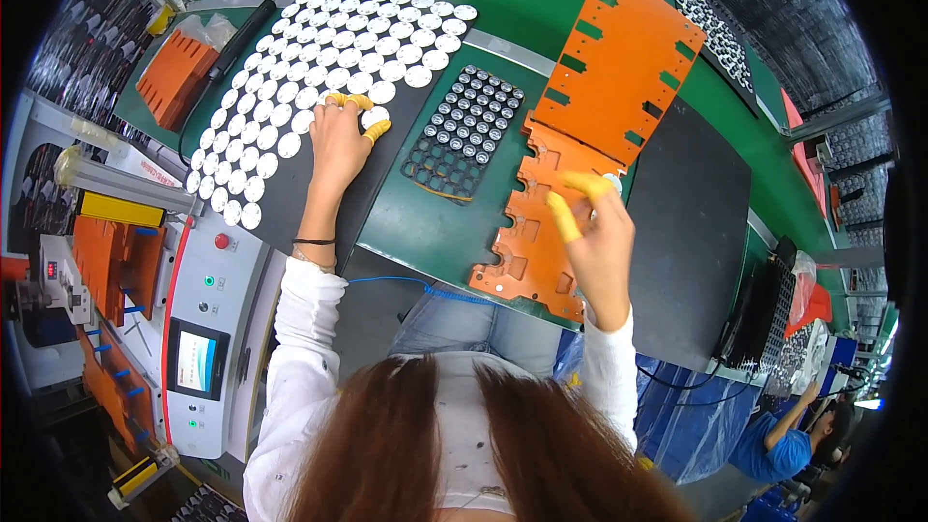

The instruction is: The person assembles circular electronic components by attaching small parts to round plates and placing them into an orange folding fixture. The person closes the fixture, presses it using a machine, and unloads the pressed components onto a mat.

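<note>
My left hand (pixel 335 147), with yellow covers on its fingertips, reaches to the near edge of a large array of white round discs (pixel 343 39) laid in rows on a black mat. Its thumb and index finger close around one white disc (pixel 373 117). My right hand (pixel 601 249), also in yellow fingertip covers, is over the lower panel of an orange hinged fixture (pixel 536 217). The right thumb and index finger are apart, with nothing visible between them. Just beyond those fingers, a white piece (pixel 615 181), partly hidden, lies by the fixture's hinge line.
Between the mat and fixture sits a black holder (pixel 440 169) with round metal parts in its far portion. The fixture's perforated orange lid (pixel 619 58) lies folded back. A black mat (pixel 691 222) is at right, a control panel with screen (pixel 196 358) at left. Another person (pixel 773 445) works at far right.
</note>
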### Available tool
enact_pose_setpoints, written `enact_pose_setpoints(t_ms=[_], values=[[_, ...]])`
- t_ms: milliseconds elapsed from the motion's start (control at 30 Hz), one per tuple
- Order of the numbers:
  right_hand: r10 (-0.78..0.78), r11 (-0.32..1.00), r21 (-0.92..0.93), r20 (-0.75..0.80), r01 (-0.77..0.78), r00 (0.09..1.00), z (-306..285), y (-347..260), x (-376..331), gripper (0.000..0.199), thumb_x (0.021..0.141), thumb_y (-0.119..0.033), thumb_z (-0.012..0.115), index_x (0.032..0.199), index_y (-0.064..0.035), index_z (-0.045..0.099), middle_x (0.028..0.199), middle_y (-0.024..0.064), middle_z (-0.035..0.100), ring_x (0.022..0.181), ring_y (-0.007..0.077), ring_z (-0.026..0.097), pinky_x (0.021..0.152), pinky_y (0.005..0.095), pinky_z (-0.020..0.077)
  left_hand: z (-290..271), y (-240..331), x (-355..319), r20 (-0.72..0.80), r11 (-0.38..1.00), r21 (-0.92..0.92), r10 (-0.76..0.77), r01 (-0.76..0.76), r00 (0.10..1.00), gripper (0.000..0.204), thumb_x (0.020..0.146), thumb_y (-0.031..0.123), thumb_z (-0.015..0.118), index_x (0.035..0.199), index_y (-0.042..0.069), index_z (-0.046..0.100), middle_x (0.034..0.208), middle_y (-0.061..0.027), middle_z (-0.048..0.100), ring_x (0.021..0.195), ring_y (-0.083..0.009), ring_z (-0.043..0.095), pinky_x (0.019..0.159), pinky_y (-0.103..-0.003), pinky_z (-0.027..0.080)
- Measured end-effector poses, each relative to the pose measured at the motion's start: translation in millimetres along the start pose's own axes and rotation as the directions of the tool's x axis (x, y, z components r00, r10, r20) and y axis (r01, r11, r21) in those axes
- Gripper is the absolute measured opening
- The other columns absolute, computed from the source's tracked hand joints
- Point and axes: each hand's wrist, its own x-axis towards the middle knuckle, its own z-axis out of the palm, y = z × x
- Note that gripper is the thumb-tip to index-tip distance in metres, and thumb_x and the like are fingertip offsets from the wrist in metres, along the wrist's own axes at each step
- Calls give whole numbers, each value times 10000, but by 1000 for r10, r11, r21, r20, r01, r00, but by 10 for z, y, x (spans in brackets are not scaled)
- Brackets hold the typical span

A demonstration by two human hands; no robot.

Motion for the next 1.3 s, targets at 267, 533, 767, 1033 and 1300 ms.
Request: enact_pose_setpoints(t_ms=[267, 533, 767, 1033, 1300], values=[[-321, 856, -277, 379, 437, 868, 770, 172, 535, 225, 780, -173, 782, 975, -86, 713, 920, 88, 625, 818, 278, 640, 678, 391, 522, -114, 162, -105, -20, 937, -349, 19, -25, 1000, 304, 818, 136, 766, 1066, 6, 650, 948, -212, 679, 861, -387, 646, 757, -437, 502], [-296, 844, -278, 473, 459, 830, 888, 247, 621, 225, 768, -182, 779, 958, -79, 713, 914, 94, 616, 887, 293, 634, 714, 412, 526, -617, 527, -624, 261, 219, -936, -86, 274, 962, 340, 968, 45, 604, 1300, -25, 574, 1051, -152, 715, 870, -178, 706, 749, -246, 549], [-177, 948, 304, 273, 90, 946, 334, -345, 321, 249, 745, -12, 787, 969, -29, 680, 962, 63, 670, 793, 160, 622, 652, 274, 504, -693, 902, -911, 319, -84, -943, 40, 322, 947, 438, 1030, 135, 510, 1420, -49, 437, 1250, -227, 625, 1065, -280, 675, 917, -333, 552], [-272, 942, 221, 55, 254, 961, 145, -377, -278, 366, 732, 29, 795, 1083, -4, 697, 973, 99, 678, 810, 191, 664, 691, 290, 548, -714, 1387, -1111, 326, -132, -920, 266, 369, 907, 450, 1059, 115, 429, 1476, -43, 369, 1422, -153, 524, 1292, -184, 502, 1086, -311, 383], [-111, 917, 387, 17, 96, 994, -35, -222, -391, 299, 732, 41, 782, 1022, -10, 728, 991, 107, 683, 873, 228, 676, 745, 294, 538, -801, 1455, -1113, 351, -85, -891, 493, 445, 796, 482, 1024, 100, 503, 1472, -31, 379, 1496, -137, 445, 1339, -220, 472, 1083, -331, 405]])
